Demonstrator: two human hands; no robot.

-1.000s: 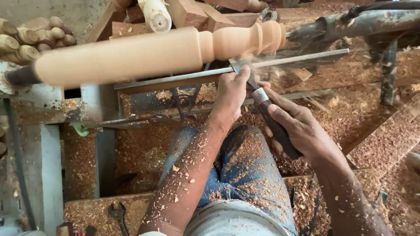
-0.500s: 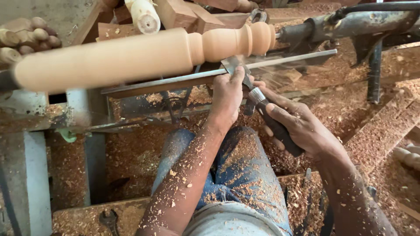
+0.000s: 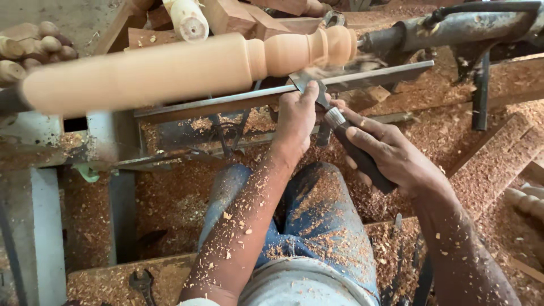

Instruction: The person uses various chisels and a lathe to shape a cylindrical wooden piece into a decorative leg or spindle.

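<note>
Pale wooden spindle [image 3: 170, 68] lies across the lathe, blurred, its beaded end toward the right; a chisel [image 3: 340, 133] crosses the long metal rest bar [image 3: 238, 99] just below it, blade tip at the wood near the beads. Left hand [image 3: 294, 122] curls closed over the blade, pressed on the bar; right hand [image 3: 391, 156] wraps tight around the dark handle, lower and to the right. Sawdust [image 3: 430, 130] covers forearms, jeans [image 3: 317, 215] and lathe bed; a wrench [image 3: 141, 281] lies on the plank at bottom left.

Pale tan spindle [image 3: 170, 68] – black chisel handle [image 3: 362, 158] – blue jeans [image 3: 317, 209].
</note>
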